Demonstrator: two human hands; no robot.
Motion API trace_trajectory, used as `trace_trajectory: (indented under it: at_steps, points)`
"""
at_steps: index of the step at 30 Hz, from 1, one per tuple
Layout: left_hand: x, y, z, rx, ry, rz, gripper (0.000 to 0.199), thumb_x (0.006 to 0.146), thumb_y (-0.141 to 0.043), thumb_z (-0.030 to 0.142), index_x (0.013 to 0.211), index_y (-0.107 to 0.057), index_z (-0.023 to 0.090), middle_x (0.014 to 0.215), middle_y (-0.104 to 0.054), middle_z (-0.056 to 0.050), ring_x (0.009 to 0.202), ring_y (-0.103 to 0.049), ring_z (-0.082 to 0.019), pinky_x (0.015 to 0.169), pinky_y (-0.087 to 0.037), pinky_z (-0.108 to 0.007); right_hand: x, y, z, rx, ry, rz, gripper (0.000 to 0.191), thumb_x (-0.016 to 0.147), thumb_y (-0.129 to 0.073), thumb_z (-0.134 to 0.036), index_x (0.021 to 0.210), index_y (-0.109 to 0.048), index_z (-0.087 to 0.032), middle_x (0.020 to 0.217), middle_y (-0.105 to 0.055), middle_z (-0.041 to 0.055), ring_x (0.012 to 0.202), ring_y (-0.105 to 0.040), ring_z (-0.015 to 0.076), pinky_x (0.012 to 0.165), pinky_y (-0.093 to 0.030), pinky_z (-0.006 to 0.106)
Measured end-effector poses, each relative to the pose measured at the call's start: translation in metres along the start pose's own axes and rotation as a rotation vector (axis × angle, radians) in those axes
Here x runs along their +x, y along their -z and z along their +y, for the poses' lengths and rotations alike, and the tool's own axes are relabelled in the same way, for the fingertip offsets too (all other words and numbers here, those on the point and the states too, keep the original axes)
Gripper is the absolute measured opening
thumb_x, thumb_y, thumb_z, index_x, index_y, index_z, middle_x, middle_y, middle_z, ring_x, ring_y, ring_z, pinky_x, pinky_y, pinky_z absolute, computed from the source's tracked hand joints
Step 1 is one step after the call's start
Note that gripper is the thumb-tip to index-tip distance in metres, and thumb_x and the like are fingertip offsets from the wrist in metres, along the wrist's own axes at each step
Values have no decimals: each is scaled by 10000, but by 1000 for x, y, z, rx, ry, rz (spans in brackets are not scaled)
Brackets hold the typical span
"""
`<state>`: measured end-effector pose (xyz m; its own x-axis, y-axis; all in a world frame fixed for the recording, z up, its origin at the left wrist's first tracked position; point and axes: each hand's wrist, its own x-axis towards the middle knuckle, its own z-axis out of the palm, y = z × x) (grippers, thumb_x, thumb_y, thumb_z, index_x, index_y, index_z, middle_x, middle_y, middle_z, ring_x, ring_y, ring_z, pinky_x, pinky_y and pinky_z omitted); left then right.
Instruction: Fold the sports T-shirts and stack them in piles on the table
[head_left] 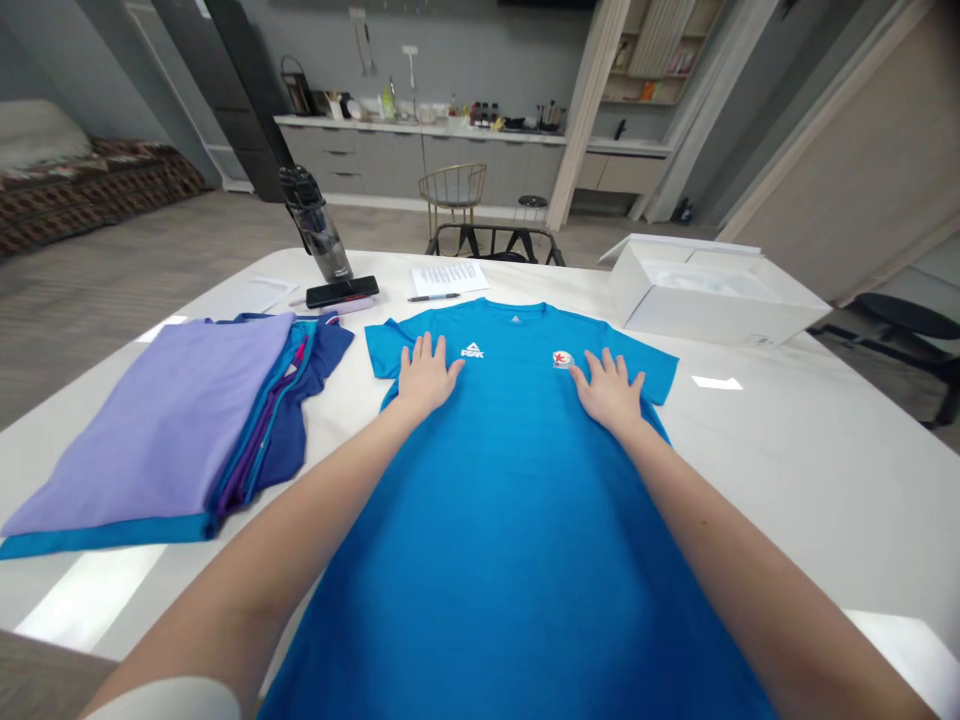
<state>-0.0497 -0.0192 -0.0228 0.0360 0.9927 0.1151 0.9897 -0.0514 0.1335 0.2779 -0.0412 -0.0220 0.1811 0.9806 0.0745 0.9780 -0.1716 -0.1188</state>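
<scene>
A blue T-shirt (517, 500) lies spread face up on the white table, its collar toward the far side and its lower part running out of view at the bottom. My left hand (427, 376) rests flat on the chest beside the white PEAK logo, fingers spread. On the other side of the chest, my right hand (611, 390) lies flat with spread fingers, just below a small red and white badge (562, 359). Neither hand grips the fabric. To the left sits a stack of folded clothes (165, 420), lilac on top, with blue, purple and navy layers beneath.
Beyond the shirt are a pen (433, 297), a printed sheet (450, 276), a black phone (342, 291) and a clear, black-topped upright device (319, 225). An open white box (697, 295) stands at the back right. A chair (495, 240) is behind the white table (795, 470).
</scene>
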Motion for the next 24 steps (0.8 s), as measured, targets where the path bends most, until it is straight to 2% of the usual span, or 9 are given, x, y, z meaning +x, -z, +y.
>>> trace_trajectory:
  at_steps: [2, 4, 8, 10, 14, 17, 20, 22, 24]
  points:
    - [36, 0, -7, -47, 114, -65, 799, 1025, -200, 625, 1650, -299, 136, 1710, -262, -181, 1584, -234, -370, 1269, -220, -580, 33, 3, 3, 58, -65, 15, 785, 1031, -110, -683, 1632, -370, -251, 1733, -227, 101, 1585, -163, 382, 1216, -102, 736]
    - [63, -2, -20, -104, 251, -157, 827, 998, -164, 675, 1658, -292, 193, 1718, -249, -152, 1580, -230, -399, 1235, -239, -663, 62, 4, 14, 155, -183, -60, 819, 1000, -99, -738, 1652, -325, -297, 1742, -201, 73, 1579, -166, 414, 1201, -105, 764]
    - [88, -8, -48, -121, 350, -234, 848, 959, -140, 726, 1659, -292, 272, 1745, -163, -74, 1600, -131, -410, 1222, -128, -748, 95, -8, 44, 222, -362, -224, 849, 944, -85, -812, 1667, -240, -394, 1760, -102, -4, 1583, -40, 471, 1133, -109, 854]
    - [92, -12, -58, -112, 337, -218, 849, 951, -133, 740, 1661, -279, 300, 1751, -139, -50, 1604, -99, -410, 1219, -92, -760, 101, -15, 56, 192, -352, -225, 848, 930, -105, -832, 1665, -216, -422, 1763, -68, -25, 1586, 21, 468, 1116, -92, 875]
    - [92, -17, -64, -87, 343, -188, 870, 929, -150, 782, 1663, -263, 329, 1757, -116, -52, 1602, -64, -438, 1210, -49, -770, 106, -22, 69, 147, -360, -230, 885, 905, -126, -864, 1672, -164, -424, 1765, -41, -12, 1581, 38, 483, 1098, -82, 890]
    - [89, -16, -63, -66, 450, -156, 937, 899, -196, 823, 1679, -198, 305, 1762, -76, -89, 1583, -76, -494, 1207, -69, -766, 109, -20, 73, 104, -435, -225, 954, 885, -134, -885, 1688, -124, -370, 1765, 7, 38, 1573, 53, 503, 1087, -72, 894]
    - [83, -14, -58, -45, 511, -128, 961, 895, -232, 829, 1685, -162, 287, 1763, -46, -113, 1562, -116, -535, 1191, -112, -778, 110, -16, 69, 82, -518, -210, 1022, 879, -172, -888, 1696, -157, -274, 1757, -10, 137, 1561, 24, 540, 1067, -51, 904]
    - [81, -14, -51, 2, 433, -82, 908, 935, -236, 775, 1682, -190, 262, 1760, -73, -119, 1573, -107, -512, 1202, -89, -769, 110, -14, 57, 50, -502, -153, 1015, 915, -182, -842, 1689, -201, -185, 1740, -79, 208, 1555, -25, 548, 1078, -52, 891]
    - [81, -16, -40, 60, 249, -27, 804, 993, -230, 666, 1668, -258, 230, 1755, -124, -111, 1600, -81, -439, 1240, -41, -715, 108, -14, 39, -4, -331, -60, 949, 969, -157, -765, 1682, -213, -141, 1730, -133, 223, 1568, -67, 501, 1128, -68, 843]
